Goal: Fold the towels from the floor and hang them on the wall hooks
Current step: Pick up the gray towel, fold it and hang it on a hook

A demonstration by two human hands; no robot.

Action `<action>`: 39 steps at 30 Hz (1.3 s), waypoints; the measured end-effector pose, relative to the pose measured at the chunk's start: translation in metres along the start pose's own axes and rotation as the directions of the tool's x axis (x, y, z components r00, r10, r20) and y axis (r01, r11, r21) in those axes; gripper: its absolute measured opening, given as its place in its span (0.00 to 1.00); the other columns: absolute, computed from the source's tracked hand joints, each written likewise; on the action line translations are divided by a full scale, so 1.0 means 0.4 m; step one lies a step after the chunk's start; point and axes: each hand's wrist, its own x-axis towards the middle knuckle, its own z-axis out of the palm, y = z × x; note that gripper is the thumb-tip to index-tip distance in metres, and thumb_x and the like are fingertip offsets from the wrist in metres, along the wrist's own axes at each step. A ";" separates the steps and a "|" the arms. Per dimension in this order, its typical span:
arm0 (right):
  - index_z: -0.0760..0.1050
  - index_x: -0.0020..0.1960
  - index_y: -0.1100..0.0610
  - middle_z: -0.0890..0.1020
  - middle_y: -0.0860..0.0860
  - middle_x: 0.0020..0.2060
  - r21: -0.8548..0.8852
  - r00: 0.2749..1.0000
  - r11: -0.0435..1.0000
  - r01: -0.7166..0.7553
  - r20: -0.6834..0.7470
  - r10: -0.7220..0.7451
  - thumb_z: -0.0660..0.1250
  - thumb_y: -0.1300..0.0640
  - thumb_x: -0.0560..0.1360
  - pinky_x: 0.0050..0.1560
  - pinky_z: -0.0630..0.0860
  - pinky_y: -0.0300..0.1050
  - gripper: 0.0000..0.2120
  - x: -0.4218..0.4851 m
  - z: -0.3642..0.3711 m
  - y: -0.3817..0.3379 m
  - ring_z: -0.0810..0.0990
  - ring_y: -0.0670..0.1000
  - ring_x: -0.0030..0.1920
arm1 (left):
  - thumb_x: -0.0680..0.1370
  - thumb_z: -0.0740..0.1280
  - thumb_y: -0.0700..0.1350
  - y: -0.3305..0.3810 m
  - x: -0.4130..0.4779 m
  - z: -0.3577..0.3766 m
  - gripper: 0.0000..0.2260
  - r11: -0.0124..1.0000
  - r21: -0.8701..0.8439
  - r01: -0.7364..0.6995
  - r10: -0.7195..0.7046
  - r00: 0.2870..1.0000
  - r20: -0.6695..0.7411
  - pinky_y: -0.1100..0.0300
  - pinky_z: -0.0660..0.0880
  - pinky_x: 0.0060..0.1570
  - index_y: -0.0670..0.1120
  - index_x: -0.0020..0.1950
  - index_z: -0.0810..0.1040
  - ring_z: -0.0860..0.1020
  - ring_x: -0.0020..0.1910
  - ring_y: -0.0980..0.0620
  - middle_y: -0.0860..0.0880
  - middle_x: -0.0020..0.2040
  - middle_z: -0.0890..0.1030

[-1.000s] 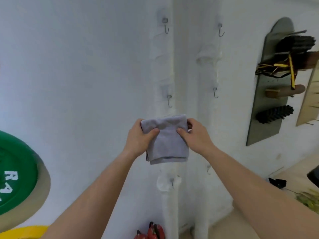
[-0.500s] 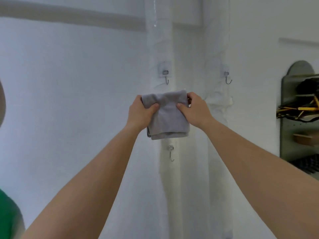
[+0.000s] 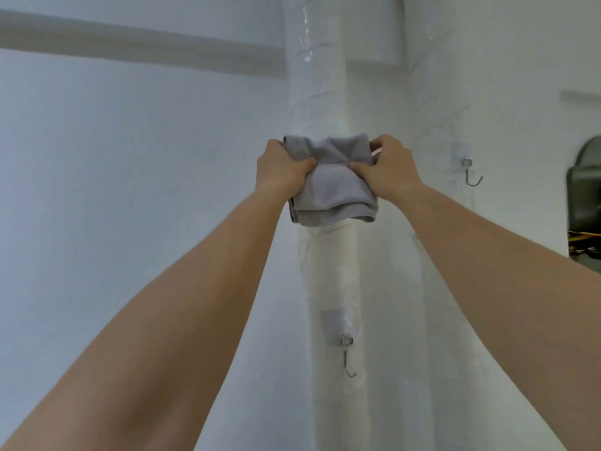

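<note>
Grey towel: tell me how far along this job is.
Done: the grey towel is folded. In hand: the left hand and right hand grip its top edge, held up in front of the white column. Left: hanging it; the right hook and lower hook are bare.

Plain grey towel (image 3: 331,190), no pattern, with a thin white strip at its upper right edge. White wall (image 3: 130,157), crossed by a pale beige-grey band (image 3: 130,43). Glossy white pipe (image 3: 325,92). Silver lower hook (image 3: 348,356) on a pale grey pad (image 3: 335,320); silver right hook (image 3: 472,173). Dark grey-green board (image 3: 585,190) with yellow and black bits (image 3: 583,237).
</note>
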 end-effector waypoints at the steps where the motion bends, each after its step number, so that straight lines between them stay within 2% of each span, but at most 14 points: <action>1: 0.74 0.61 0.57 0.79 0.52 0.47 0.002 1.000 1.000 -0.008 0.004 0.008 0.74 0.50 0.72 0.45 0.70 0.41 0.21 -0.003 0.009 0.010 0.78 0.52 0.46 | 0.74 0.74 0.53 -0.013 -0.003 0.006 0.27 1.000 0.014 0.011 -0.011 1.000 0.016 0.55 0.75 0.53 0.44 0.66 0.69 0.75 0.54 0.48 0.47 0.60 0.76; 4: 0.68 0.65 0.56 0.80 0.53 0.46 0.069 0.998 0.996 -0.059 0.016 0.058 0.75 0.51 0.71 0.38 0.70 0.41 0.27 -0.012 0.022 0.024 0.78 0.52 0.44 | 0.74 0.74 0.52 -0.042 -0.026 0.021 0.28 1.000 0.012 0.000 0.000 1.000 0.014 0.54 0.76 0.51 0.45 0.67 0.66 0.76 0.53 0.48 0.47 0.58 0.75; 6: 0.64 0.66 0.53 0.77 0.51 0.44 0.079 1.000 0.997 -0.003 0.003 0.003 0.74 0.52 0.72 0.36 0.72 0.41 0.28 -0.022 0.018 0.017 0.78 0.51 0.39 | 0.73 0.74 0.50 -0.046 -0.043 0.024 0.29 0.991 0.054 -0.121 0.123 0.992 -0.028 0.53 0.76 0.50 0.48 0.68 0.64 0.75 0.52 0.47 0.48 0.59 0.72; 9: 0.72 0.61 0.49 0.72 0.50 0.53 -0.073 0.967 0.966 0.250 -0.030 -0.253 0.70 0.58 0.73 0.46 0.74 0.43 0.18 -0.030 0.019 0.008 0.78 0.51 0.45 | 0.74 0.72 0.46 -0.049 -0.053 0.019 0.18 0.899 0.203 -0.388 0.405 0.913 -0.049 0.55 0.75 0.51 0.53 0.62 0.73 0.73 0.54 0.49 0.50 0.60 0.70; 11: 0.80 0.55 0.52 0.75 0.50 0.55 -0.103 0.942 0.937 0.335 0.004 -0.336 0.66 0.63 0.73 0.52 0.71 0.38 0.13 -0.037 0.023 0.014 0.77 0.48 0.50 | 0.77 0.68 0.45 -0.055 -0.057 0.017 0.08 0.856 0.192 -0.480 0.484 0.874 0.026 0.56 0.76 0.53 0.51 0.55 0.80 0.75 0.52 0.50 0.52 0.56 0.73; 13: 0.83 0.54 0.52 0.80 0.48 0.55 0.008 0.964 0.965 0.263 0.025 -0.264 0.64 0.61 0.75 0.56 0.74 0.41 0.12 -0.048 0.026 0.028 0.79 0.48 0.53 | 0.79 0.66 0.47 -0.060 -0.065 0.016 0.08 0.866 0.161 -0.473 0.471 0.880 0.053 0.58 0.75 0.54 0.50 0.54 0.82 0.77 0.51 0.52 0.52 0.55 0.76; 15: 0.84 0.55 0.48 0.84 0.45 0.53 0.171 0.982 0.975 0.142 0.099 -0.160 0.65 0.50 0.75 0.59 0.79 0.51 0.12 -0.062 0.022 0.038 0.82 0.48 0.54 | 0.80 0.65 0.52 -0.059 -0.073 0.014 0.10 0.897 0.112 -0.427 0.424 0.904 0.052 0.59 0.74 0.55 0.50 0.55 0.82 0.77 0.53 0.53 0.52 0.56 0.78; 17: 0.83 0.57 0.45 0.85 0.45 0.52 0.238 0.976 0.965 0.108 0.161 -0.149 0.69 0.41 0.74 0.56 0.81 0.55 0.15 -0.080 0.014 0.046 0.85 0.50 0.51 | 0.79 0.66 0.57 -0.062 -0.083 0.013 0.13 0.912 0.056 -0.406 0.400 0.912 0.089 0.58 0.75 0.57 0.51 0.57 0.81 0.77 0.54 0.54 0.52 0.56 0.80; 18: 0.81 0.60 0.45 0.85 0.45 0.53 0.239 0.972 0.964 0.113 0.177 -0.158 0.71 0.41 0.73 0.55 0.82 0.55 0.17 -0.089 0.014 0.054 0.86 0.51 0.50 | 0.78 0.66 0.58 -0.068 -0.091 0.015 0.15 0.910 0.048 -0.412 0.405 0.908 0.111 0.57 0.75 0.57 0.52 0.59 0.81 0.78 0.54 0.54 0.52 0.56 0.80; 22: 0.77 0.68 0.51 0.83 0.47 0.58 0.219 0.961 0.966 0.138 0.206 -0.184 0.75 0.55 0.73 0.59 0.81 0.52 0.24 -0.103 0.020 0.073 0.86 0.48 0.50 | 0.79 0.67 0.53 -0.098 -0.127 0.028 0.18 0.887 0.038 -0.460 0.454 0.884 0.109 0.55 0.75 0.59 0.52 0.68 0.78 0.77 0.56 0.53 0.51 0.58 0.81; 27: 0.75 0.70 0.47 0.83 0.45 0.58 0.122 0.934 0.974 0.191 0.283 -0.218 0.72 0.53 0.71 0.59 0.80 0.52 0.26 -0.098 0.010 0.053 0.85 0.48 0.51 | 0.77 0.68 0.50 -0.107 -0.158 0.033 0.19 0.901 -0.036 -0.431 0.433 0.898 0.077 0.52 0.78 0.55 0.51 0.68 0.78 0.80 0.53 0.52 0.52 0.55 0.83; 32: 0.76 0.68 0.44 0.83 0.46 0.57 0.068 0.865 0.983 0.172 0.468 -0.184 0.69 0.51 0.78 0.58 0.80 0.48 0.19 -0.083 -0.028 0.018 0.83 0.48 0.55 | 0.78 0.69 0.51 -0.120 -0.154 0.033 0.17 0.899 -0.010 -0.438 0.437 0.894 0.093 0.55 0.79 0.54 0.52 0.66 0.79 0.81 0.52 0.54 0.53 0.53 0.84; 36: 0.76 0.69 0.45 0.84 0.45 0.55 -0.039 0.925 0.965 0.258 0.297 -0.235 0.72 0.52 0.71 0.59 0.78 0.47 0.26 -0.088 -0.001 0.053 0.82 0.48 0.55 | 0.77 0.69 0.47 -0.123 -0.118 0.034 0.15 0.879 0.047 -0.475 0.469 0.878 0.092 0.60 0.74 0.55 0.51 0.64 0.80 0.79 0.55 0.52 0.51 0.55 0.83; 39: 0.79 0.65 0.47 0.83 0.44 0.48 -0.013 0.959 0.971 0.238 0.164 -0.233 0.75 0.58 0.70 0.45 0.74 0.32 0.24 -0.098 0.032 0.058 0.82 0.44 0.46 | 0.77 0.69 0.46 -0.130 -0.091 0.041 0.14 0.853 0.121 -0.508 0.503 0.861 0.073 0.64 0.68 0.53 0.50 0.64 0.81 0.75 0.54 0.51 0.51 0.53 0.76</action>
